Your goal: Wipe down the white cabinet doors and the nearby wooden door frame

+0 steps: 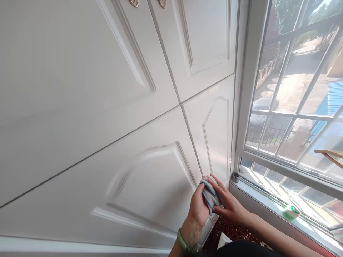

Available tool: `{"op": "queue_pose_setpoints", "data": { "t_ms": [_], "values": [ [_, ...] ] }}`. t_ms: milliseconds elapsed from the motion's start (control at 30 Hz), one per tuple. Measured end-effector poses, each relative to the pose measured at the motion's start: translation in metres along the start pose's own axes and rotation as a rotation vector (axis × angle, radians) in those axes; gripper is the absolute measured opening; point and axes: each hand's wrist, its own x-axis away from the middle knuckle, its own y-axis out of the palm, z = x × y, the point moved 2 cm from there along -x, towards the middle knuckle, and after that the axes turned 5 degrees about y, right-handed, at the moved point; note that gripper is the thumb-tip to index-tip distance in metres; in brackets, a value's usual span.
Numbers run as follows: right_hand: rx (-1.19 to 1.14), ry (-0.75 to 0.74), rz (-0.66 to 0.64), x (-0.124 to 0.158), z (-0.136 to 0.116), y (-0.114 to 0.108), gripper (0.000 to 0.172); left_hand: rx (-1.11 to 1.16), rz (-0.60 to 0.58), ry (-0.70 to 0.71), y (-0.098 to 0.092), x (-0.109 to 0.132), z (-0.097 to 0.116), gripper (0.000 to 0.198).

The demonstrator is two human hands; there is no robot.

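A folded grey cloth [211,197] with blue edging is held between my two hands, low in the view in front of the white cabinet doors [150,178]. My left hand [198,207], with a green bangle on its wrist, is closed round the cloth's left side. From the right, my right hand [232,203] grips the same cloth, its fingers laid over the top and its thumb below. The hands hide part of the gap between the two lower doors. Whether the cloth touches the doors I cannot tell.
To the right is a barred window [292,107]. Its sill [264,200] bears a small metal cup-like thing [235,177] and a green-and-white container [291,212]. Ornate knobs [162,3] sit on the upper doors. Below my hands shows a dark red patterned surface [227,228].
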Motion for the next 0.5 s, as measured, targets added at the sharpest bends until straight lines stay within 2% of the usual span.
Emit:
{"op": "queue_pose_setpoints", "data": {
  "t_ms": [67, 100, 133, 200, 267, 333, 400, 433, 500],
  "values": [
    [0.017, 0.003, 0.163, -0.01, 0.011, -0.012, 0.079, -0.019, -0.106, 0.014, 0.018, -0.002, 0.004, 0.114],
    [0.012, 0.012, 0.268, -0.018, 0.015, -0.027, 0.069, -0.059, -0.165, 0.035, 0.025, -0.001, 0.006, 0.122],
    [0.016, 0.018, 0.393, -0.029, 0.015, -0.049, 0.063, -0.102, -0.222, 0.052, 0.029, 0.0, 0.008, 0.127],
    [0.074, 0.001, 0.677, -0.058, 0.003, -0.106, 0.06, -0.174, -0.301, 0.054, 0.032, 0.0, 0.008, 0.134],
    [0.189, -0.088, 0.946, -0.096, -0.029, -0.173, 0.065, -0.224, -0.329, 0.019, 0.029, -0.002, 0.005, 0.138],
    [0.31, -0.23, 1.227, -0.138, -0.076, -0.239, 0.069, -0.259, -0.338, -0.005, 0.025, -0.008, 0.001, 0.139],
    [0.377, -0.408, 1.418, -0.176, -0.128, -0.293, 0.072, -0.283, -0.342, 0.0, 0.022, -0.016, -0.001, 0.135],
    [0.408, -0.489, 1.455, -0.192, -0.152, -0.314, 0.072, -0.294, -0.342, 0.006, 0.021, -0.02, -0.001, 0.132],
    [0.551, -0.574, 1.247, -0.221, -0.191, -0.341, 0.067, -0.313, -0.344, 0.024, 0.021, -0.028, 0.001, 0.125]
  ]
}}
